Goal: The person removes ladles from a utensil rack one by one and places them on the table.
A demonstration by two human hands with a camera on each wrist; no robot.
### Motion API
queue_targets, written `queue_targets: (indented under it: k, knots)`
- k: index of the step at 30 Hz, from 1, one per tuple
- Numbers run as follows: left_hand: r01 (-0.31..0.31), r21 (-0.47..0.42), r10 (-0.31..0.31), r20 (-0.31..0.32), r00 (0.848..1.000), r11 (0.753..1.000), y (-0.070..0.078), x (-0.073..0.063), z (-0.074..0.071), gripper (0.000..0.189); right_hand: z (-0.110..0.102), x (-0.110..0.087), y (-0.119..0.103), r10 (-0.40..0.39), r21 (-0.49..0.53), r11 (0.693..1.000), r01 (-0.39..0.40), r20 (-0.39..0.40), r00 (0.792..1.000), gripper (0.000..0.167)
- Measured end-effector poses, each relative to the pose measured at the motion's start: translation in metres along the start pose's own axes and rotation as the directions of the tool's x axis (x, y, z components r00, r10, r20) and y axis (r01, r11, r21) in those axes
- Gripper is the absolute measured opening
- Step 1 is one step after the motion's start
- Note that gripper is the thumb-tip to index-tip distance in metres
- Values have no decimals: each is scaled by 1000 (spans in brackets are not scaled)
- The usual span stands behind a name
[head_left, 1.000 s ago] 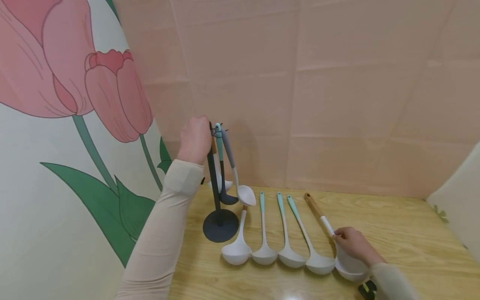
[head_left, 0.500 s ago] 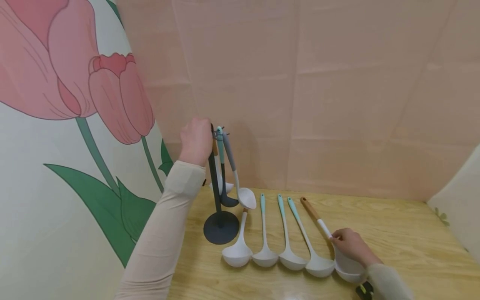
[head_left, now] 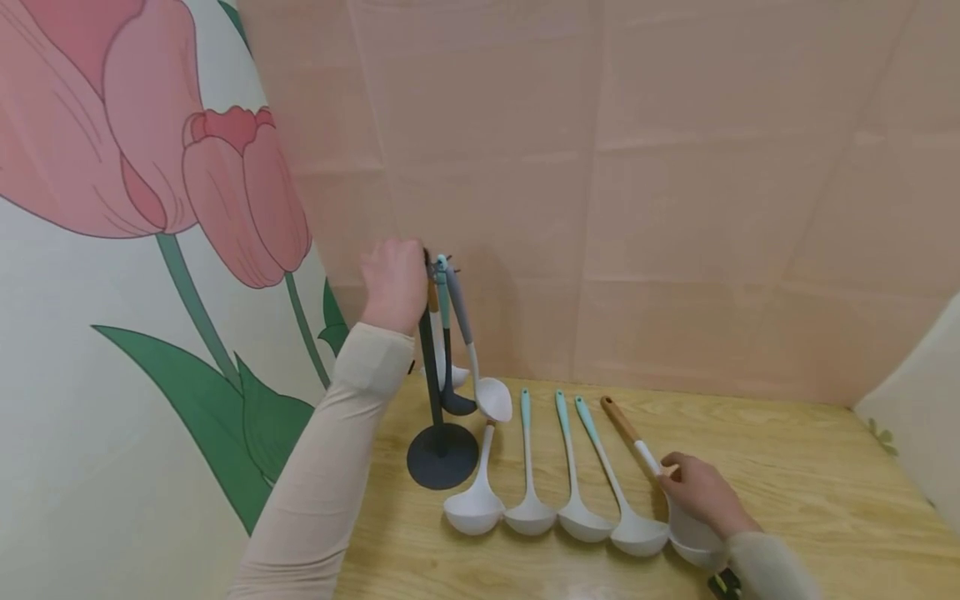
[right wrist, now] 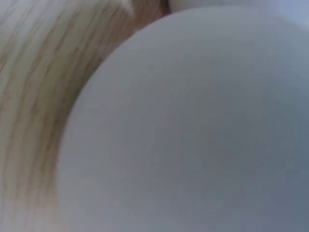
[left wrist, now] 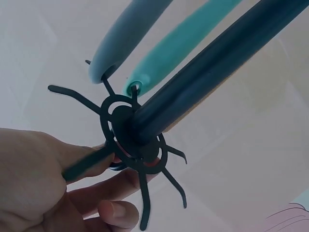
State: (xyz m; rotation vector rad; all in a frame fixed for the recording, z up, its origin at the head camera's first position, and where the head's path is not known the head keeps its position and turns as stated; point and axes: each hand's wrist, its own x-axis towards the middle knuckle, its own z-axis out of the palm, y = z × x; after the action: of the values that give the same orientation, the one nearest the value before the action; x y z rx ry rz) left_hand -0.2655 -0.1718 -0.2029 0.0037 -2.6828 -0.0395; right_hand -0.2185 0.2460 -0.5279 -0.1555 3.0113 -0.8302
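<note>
My left hand [head_left: 395,285] grips the top of a black utensil stand [head_left: 442,457]; in the left wrist view my thumb and fingers [left wrist: 118,212] are around its hooked ring [left wrist: 104,130]. A grey-handled ladle [head_left: 492,398], a black ladle [head_left: 457,402] with a mint handle and a wood-handled white utensil hang from it. At the right end of a row, a white ladle [head_left: 621,421] with a wooden handle lies on the table. My right hand [head_left: 705,493] is over its neck, thumb near the shaft and forefinger raised apart. Its bowl [right wrist: 193,130] fills the right wrist view.
Three white ladles with mint handles [head_left: 529,517] [head_left: 585,523] [head_left: 639,533] lie side by side, handles pointing away. A white ladle [head_left: 474,510] with a wooden handle is left of them, by the stand's base. A pink-covered wall [head_left: 675,208] rises behind the wooden table [head_left: 810,467].
The rightmost ladle's handle end has shifted slightly left and towards me, then stayed. My right forefinger has lifted away from the shaft. My left hand keeps its grip on the stand.
</note>
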Motion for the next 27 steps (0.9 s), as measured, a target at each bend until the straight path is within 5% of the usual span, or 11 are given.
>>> queue_targets:
  k: [9,14,27]
  knots:
    - [16,4,-16,1,1000,1000,1,2,1,14,-11,-3,-45,-74,-52,996,68,-110,991,39]
    - [45,-8,-45,13,999,999,3,3,1,43,-12,-4,-77,-122,-12,993,122,-146,982,34]
    - [129,-125,-126,30,992,984,2,9,0,47,13,15,-140,-212,46,973,224,-185,959,27]
